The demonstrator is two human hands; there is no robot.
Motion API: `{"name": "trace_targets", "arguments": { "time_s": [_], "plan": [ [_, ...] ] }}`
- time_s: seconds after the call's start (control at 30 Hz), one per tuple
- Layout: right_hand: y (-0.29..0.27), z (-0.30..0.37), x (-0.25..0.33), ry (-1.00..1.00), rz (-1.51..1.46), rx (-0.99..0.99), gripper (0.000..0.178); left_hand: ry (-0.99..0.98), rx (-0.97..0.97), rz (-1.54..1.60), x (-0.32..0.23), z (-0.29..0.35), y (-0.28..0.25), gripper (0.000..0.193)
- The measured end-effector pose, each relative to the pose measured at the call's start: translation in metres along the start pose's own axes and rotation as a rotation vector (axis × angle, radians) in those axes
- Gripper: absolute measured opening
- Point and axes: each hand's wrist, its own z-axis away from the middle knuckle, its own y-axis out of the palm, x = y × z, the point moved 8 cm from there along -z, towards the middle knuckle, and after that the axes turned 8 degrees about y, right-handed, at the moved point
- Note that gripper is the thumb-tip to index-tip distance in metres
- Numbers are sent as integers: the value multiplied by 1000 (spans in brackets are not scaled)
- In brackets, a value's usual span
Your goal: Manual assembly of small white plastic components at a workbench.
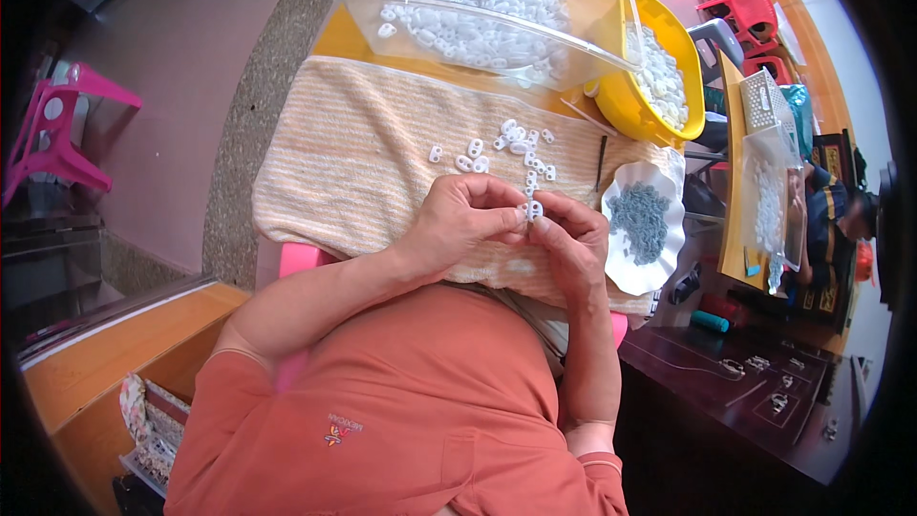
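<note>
Both hands meet over the striped towel (344,153), fingertips pinched around a small white plastic piece with two holes (535,211). My left hand (470,213) grips its left side with thumb and index finger. From the right, my right hand (577,237) holds the same piece between thumb and fingers. Just beyond the fingertips lies a short line of similar white pieces (531,178); I cannot tell whether they are joined to the held one. More loose white pieces (475,163) are scattered farther off. A thin black rod (601,163) rests on the towel.
A clear plastic bin (458,14) of white pieces stands at the far side, beside a yellow basin (695,86) holding more. Small grey parts fill a white fluted dish (619,272) on the right. Another person (829,210) sits at a table far right; a pink stool (59,139) stands left.
</note>
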Motion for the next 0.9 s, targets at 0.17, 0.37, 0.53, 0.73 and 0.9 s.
{"name": "trace_targets", "arguments": {
  "time_s": [0.17, 0.37, 0.53, 0.73, 0.9],
  "plan": [
    [-1, -1, 2, -59, 71, 4, 29, -10, -6, 23, -1, 1, 1, 15],
    [-3, -1, 0, -32, 3, -26, 30, -43, -26, 33, 0, 1, 0, 16],
    [-1, -3, 2, -57, 16, 2, 29, -73, -66, 19, 1, 3, -2, 17],
    [-6, -4, -4, -65, 23, 49, 29, -89, -70, 35, 3, 3, -2, 19],
    [-4, -2, -4, -27, 11, 73, 29, -112, -62, 87, 6, 2, -2, 17]
  ]
}}
